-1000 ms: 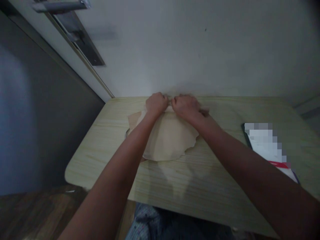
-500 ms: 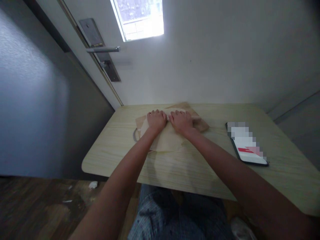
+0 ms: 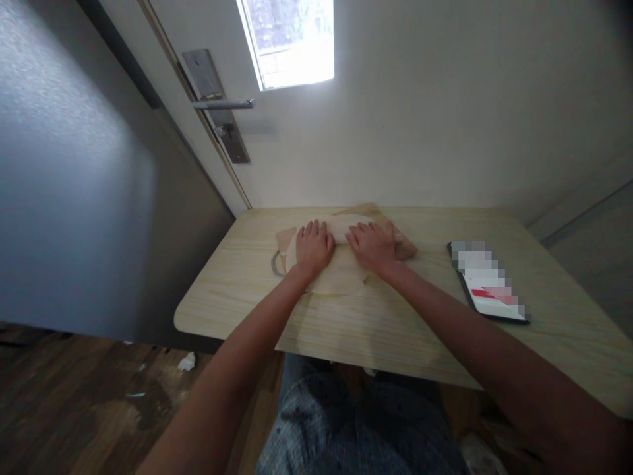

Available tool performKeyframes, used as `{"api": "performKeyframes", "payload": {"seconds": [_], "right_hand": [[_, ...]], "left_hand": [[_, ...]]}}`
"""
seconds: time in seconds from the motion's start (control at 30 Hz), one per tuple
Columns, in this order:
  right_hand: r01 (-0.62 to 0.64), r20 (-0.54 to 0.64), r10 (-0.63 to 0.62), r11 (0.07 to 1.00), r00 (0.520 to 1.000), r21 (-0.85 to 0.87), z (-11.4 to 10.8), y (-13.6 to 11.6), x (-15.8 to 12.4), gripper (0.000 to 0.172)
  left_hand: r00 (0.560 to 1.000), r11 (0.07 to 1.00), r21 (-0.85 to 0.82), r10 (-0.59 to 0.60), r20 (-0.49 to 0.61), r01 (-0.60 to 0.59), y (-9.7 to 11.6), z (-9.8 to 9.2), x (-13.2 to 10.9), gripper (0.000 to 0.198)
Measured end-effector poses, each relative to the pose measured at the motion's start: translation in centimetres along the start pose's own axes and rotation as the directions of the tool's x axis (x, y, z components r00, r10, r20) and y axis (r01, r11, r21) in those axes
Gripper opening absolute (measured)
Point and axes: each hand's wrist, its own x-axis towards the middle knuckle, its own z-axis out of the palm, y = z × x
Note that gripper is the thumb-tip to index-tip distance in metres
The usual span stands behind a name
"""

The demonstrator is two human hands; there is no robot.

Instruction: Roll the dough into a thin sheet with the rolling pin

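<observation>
A pale tan sheet of paper (image 3: 336, 274) lies on the table, with a rolled or folded ridge along its far side. My left hand (image 3: 315, 249) rests palm down on the left of this ridge, its fingers stretched forward and slightly apart. To the right, my right hand (image 3: 372, 244) lies on the same ridge, fingers forward and a little bent. Darker brown paper (image 3: 405, 245) sticks out behind and beyond my right hand. A grey loop (image 3: 277, 263), perhaps a cord handle, shows at the left edge of the paper. What lies beneath my palms is hidden.
The light wooden table (image 3: 222, 284) stands against a white door with a metal handle (image 3: 225, 104) and a bright window pane (image 3: 299, 46). A phone (image 3: 494, 290) lies on the table to the right. White scraps (image 3: 187, 361) are on the floor at left.
Both hands have slid slightly apart and their fingers are more stretched out, showing more of the pale ridge between them. The camera view has shifted a little.
</observation>
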Motion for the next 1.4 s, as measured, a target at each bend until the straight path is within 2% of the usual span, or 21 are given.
{"api": "performKeyframes", "payload": {"seconds": [0.07,0.17,0.27,0.6,0.73,0.97,1.4], "right_hand": [[-0.027,0.027,0.027,1.0,0.999,0.003,0.0,0.0,0.4,0.044],[-0.021,0.131,0.02,1.0,0.991,0.006,-0.2,0.6,1.7,0.046],[-0.038,0.165,0.041,0.999,0.985,-0.024,-0.4,1.3,2.9,0.047],[-0.11,0.164,0.109,0.994,0.98,-0.002,0.2,1.5,5.1,0.051],[-0.135,0.12,0.134,0.991,0.984,-0.003,0.7,1.3,5.7,0.052],[-0.109,0.045,0.108,0.994,0.993,0.022,2.2,1.3,7.0,0.055],[-0.11,0.104,0.103,0.992,0.989,0.056,2.6,2.1,10.1,0.051]], "left_hand": [[1.0,1.0,-0.012,-0.004,0.0,0.004,0.1,-0.1,0.1,0.043],[1.0,0.999,-0.032,-0.006,0.019,0.007,0.1,0.0,0.6,0.041],[0.999,0.999,-0.043,-0.011,0.038,0.013,0.1,0.2,1.4,0.043],[0.998,0.997,-0.042,-0.064,0.025,0.065,-0.2,1.9,4.4,0.047],[0.991,0.992,-0.025,-0.122,0.057,0.123,-0.4,2.5,5.7,0.049],[0.966,0.972,0.009,-0.233,0.111,0.233,-0.4,2.8,8.0,0.051],[0.931,0.95,-0.014,-0.303,0.204,0.312,-0.8,3.8,11.5,0.048]]}}
